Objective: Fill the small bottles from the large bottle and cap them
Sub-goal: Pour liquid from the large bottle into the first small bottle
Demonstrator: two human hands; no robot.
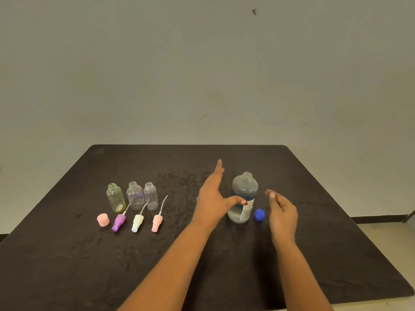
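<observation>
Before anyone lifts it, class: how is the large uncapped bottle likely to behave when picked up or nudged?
The large bottle looks well filled with clear liquid, so it is probably heavy for its size. Its neck is open, the blue cap lying beside it, so tipping would likely spill. Its clear walls may flex if squeezed.

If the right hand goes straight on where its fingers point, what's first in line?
Probably the large bottle, standing uncapped just ahead of the right hand. Depth is unclear; it could pass in front.
</observation>
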